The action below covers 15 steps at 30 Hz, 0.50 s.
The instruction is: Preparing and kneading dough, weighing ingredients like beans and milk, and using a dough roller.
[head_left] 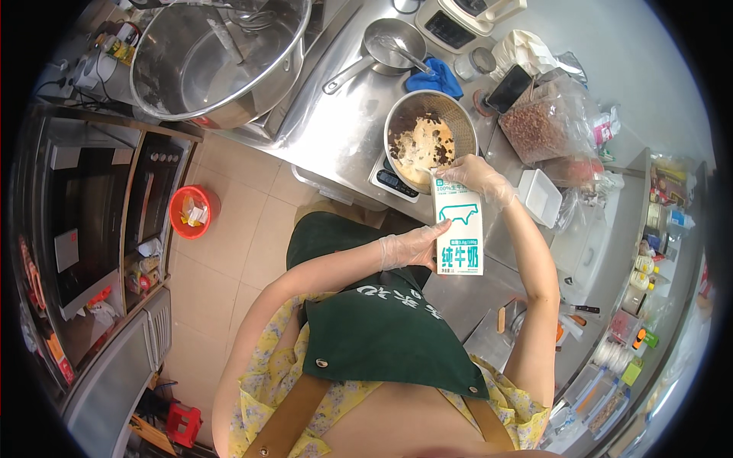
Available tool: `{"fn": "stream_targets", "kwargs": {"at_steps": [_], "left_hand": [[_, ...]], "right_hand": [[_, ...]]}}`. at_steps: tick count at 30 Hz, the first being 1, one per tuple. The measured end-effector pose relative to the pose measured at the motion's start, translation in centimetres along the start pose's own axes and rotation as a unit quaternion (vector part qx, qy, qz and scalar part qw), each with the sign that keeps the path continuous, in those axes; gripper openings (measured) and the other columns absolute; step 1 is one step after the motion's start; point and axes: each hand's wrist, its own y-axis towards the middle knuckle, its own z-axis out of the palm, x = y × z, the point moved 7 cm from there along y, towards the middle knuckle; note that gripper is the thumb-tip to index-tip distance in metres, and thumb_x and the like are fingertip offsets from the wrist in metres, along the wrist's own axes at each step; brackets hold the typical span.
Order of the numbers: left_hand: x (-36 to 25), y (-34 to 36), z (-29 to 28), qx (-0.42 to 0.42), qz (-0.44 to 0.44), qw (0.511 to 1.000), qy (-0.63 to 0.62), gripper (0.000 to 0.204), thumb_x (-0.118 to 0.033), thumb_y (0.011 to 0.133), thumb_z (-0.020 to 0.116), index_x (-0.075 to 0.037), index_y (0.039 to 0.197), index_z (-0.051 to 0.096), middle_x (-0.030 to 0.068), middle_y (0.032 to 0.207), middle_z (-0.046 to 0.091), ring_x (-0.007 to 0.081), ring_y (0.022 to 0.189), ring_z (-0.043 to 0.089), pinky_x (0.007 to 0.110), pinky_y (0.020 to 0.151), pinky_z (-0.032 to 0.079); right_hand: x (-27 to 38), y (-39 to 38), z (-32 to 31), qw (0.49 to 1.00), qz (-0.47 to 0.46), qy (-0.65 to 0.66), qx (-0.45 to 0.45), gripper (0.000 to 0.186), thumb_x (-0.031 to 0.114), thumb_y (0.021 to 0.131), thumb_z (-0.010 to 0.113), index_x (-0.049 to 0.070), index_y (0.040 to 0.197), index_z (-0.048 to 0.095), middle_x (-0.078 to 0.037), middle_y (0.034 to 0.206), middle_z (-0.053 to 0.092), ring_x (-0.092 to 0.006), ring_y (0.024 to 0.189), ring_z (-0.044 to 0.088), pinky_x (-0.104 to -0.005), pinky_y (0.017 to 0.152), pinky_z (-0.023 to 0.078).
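Observation:
A white milk carton [459, 233] with green print and a cow outline is in front of me, its top end toward a metal bowl [466, 126]. My left hand [412, 248], in a clear plastic glove, grips the carton's lower side. At its top end, my gloved right hand [475, 178] has its fingers closed around the carton's edge. The carton's opening is hidden, and I cannot tell if milk flows. In the bowl lies a pale, floury mixture [424, 145] with dark pieces. Underneath is a kitchen scale [392, 182] with a dark display.
Behind the bowl are a saucepan [393, 38], a blue cloth [435, 79] and a glass jar [481, 61]. A large mixer bowl [217, 69] stands at far left. To the right are a bag of brown granules [538, 122], a phone [510, 89] and a white tray [540, 197].

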Motion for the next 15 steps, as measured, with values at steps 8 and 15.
{"fn": "stream_targets", "kwargs": {"at_steps": [8,15], "left_hand": [[-0.2,-0.2,0.4,0.004,0.001,1.000,0.007,0.071,-0.064,0.093,0.030,-0.014,0.143,0.028,0.0136,0.134,0.048,0.0297,0.120,0.051,0.056,0.085,0.049],[0.0,-0.2,0.0,0.009,-0.003,1.000,0.007,0.072,-0.064,0.093,0.030,-0.014,0.144,0.027,0.0137,0.136,0.046,0.0304,0.122,0.050,0.057,0.087,0.048]], "right_hand": [[-1.5,1.2,0.3,1.000,-0.024,0.012,-0.016,0.050,0.049,0.076,0.072,-0.001,0.084,0.072,-0.014,0.071,0.067,-0.0223,0.064,0.064,-0.0360,0.064,0.048],[-0.2,0.5,0.1,0.999,0.003,-0.036,-0.001,0.035,0.031,0.082,0.071,0.005,0.105,0.071,-0.009,0.083,0.070,-0.0133,0.072,0.063,-0.0300,0.068,0.050]]}}
